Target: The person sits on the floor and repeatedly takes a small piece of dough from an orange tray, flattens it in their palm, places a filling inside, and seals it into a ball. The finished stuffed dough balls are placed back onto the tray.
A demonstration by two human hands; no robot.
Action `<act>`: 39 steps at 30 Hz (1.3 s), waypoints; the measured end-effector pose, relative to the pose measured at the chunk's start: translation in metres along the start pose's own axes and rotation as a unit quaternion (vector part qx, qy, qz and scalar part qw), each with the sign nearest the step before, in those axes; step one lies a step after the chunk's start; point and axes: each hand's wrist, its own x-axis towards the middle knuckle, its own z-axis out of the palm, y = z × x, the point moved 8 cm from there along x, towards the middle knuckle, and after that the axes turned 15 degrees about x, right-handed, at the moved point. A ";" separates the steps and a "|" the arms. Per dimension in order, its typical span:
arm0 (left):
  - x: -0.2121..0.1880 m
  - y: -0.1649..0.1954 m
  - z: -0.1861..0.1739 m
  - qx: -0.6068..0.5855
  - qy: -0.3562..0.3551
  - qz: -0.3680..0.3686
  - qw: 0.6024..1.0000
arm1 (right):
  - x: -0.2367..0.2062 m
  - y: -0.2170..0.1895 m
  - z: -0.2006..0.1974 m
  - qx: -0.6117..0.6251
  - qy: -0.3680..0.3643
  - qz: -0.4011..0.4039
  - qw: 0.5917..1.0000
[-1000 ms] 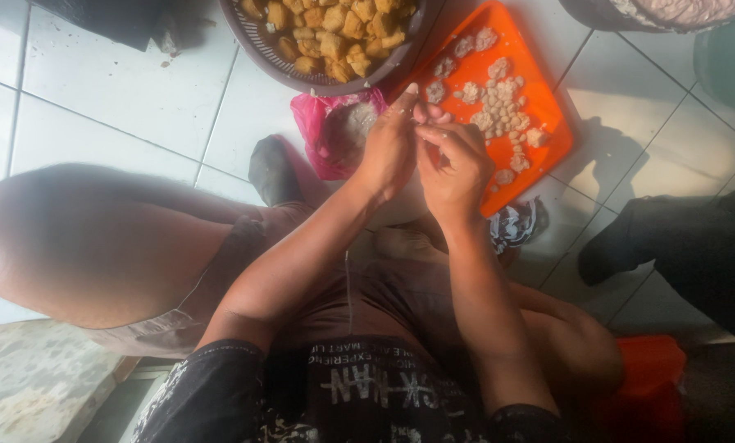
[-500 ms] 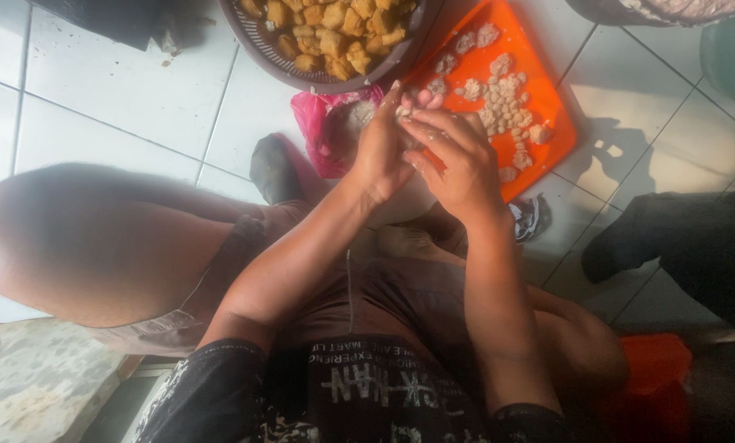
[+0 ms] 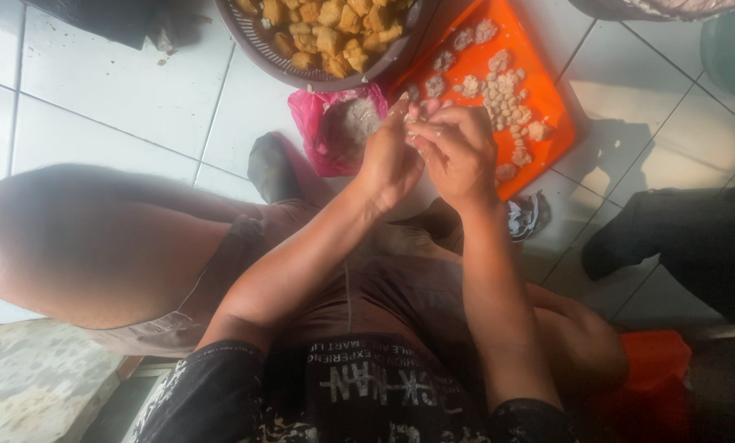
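Shift: my hands sit a touch lower and nearer than a second ago, off the tray's middle.
Left hand: fingers curled, cupping a small piece I cannot see clearly.
Right hand: fingertips pressed together, pinching at that piece (mostly hidden).
Filling: pale paste in the pink bag, just left of my hands.
Orange tray: stuffed bits lie far right.
Basket: golden tofu puffs, far side.
Care: I judge small pinches, gentle pressure, keeping the skin from tearing.
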 end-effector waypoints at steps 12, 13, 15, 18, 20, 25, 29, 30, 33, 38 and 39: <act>-0.009 0.003 0.012 -0.017 0.008 -0.011 1.000 | -0.003 -0.001 -0.008 0.065 0.033 0.008 0.997; -0.010 0.005 0.014 -0.019 0.005 -0.015 1.000 | -0.002 -0.004 -0.010 0.077 0.022 -0.003 0.997; -0.013 0.006 0.016 0.011 0.020 -0.027 0.999 | -0.001 -0.007 -0.012 0.056 -0.001 -0.007 0.998; -0.019 0.006 0.023 0.020 0.016 -0.028 0.999 | 0.000 -0.010 -0.011 0.023 -0.004 -0.018 1.000; -0.020 0.007 0.027 0.010 0.010 -0.014 1.000 | 0.000 -0.009 -0.008 0.016 0.011 -0.016 1.000; -0.023 0.004 0.022 0.012 0.005 0.011 1.000 | -0.004 -0.007 -0.005 0.015 0.059 -0.008 0.998; -0.019 -0.003 0.019 0.006 -0.006 0.038 0.999 | -0.006 -0.005 -0.005 0.021 0.080 0.009 0.997; -0.017 -0.003 0.018 0.011 -0.004 0.057 0.998 | -0.007 -0.003 -0.004 0.032 0.085 0.018 0.996; -0.017 -0.005 0.012 0.046 0.020 0.068 0.996 | -0.012 0.006 -0.004 0.063 0.130 0.081 0.986; -0.017 0.004 0.014 0.027 0.005 0.063 0.998 | -0.019 0.010 -0.007 0.115 0.145 0.099 0.978; -0.017 0.007 0.016 0.020 -0.007 0.065 0.998 | -0.021 0.014 -0.009 0.166 0.158 0.114 0.967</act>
